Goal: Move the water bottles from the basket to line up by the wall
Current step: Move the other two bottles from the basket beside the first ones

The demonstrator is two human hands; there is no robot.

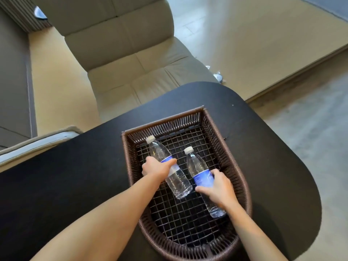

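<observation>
Two bottles lying in basket (222, 132): left bottle (180, 183) clasped at label by left hand (157, 167); right bottle (196, 165) likewise by right hand (219, 188). Probably full, heavyish, thin-walled, slick; best held mid-body.

1. Black table (273, 157): matte top with rounded corners, filling the lower half of the view.
2. Beige sofa (120, 40): padded, stitched cushions, running from the upper left down to the table's far edge.
3. Tan floor panel (263, 44): pale, right of the sofa, with a raised edge along its lower right side.
4. Grey floor (310, 129): mottled surface to the right of the table.
5. Small clear and dark items (218, 75): on the floor just beside the sofa's right edge; too small to identify.
6. Ribbed panel (20, 14): vertical slats, upper left corner.
</observation>
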